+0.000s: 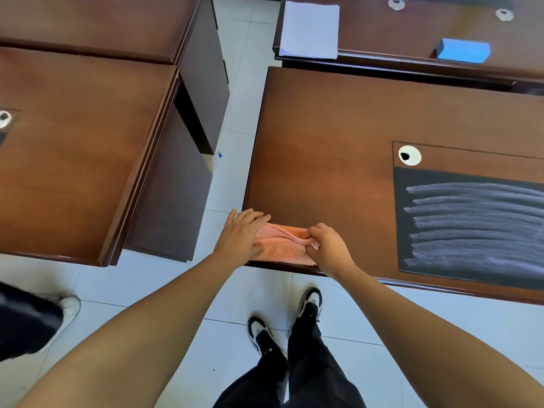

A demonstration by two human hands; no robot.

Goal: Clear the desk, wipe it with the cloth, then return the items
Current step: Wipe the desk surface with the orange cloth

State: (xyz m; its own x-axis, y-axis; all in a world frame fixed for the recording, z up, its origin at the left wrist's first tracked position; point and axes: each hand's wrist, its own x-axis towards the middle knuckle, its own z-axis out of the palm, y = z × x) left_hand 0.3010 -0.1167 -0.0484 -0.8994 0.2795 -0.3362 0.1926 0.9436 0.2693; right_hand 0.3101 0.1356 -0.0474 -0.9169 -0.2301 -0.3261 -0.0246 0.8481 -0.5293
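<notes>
Cloth (279,245), one piece, orange-pink and folded, is laid at the near left corner of the desk (323,136). It is pressed flat by the left hand (240,234), whose fingers are held straight across its left end, while its folded layers are pinched at the right end by the curled fingers of the right hand (326,245). One dark desk mat (471,225), streaked with pale smears, and one round cable grommet (409,155) are seen further right. On the desk behind, one paper stack (309,29) and one blue block (462,50) are set. No writing can be read.
</notes>
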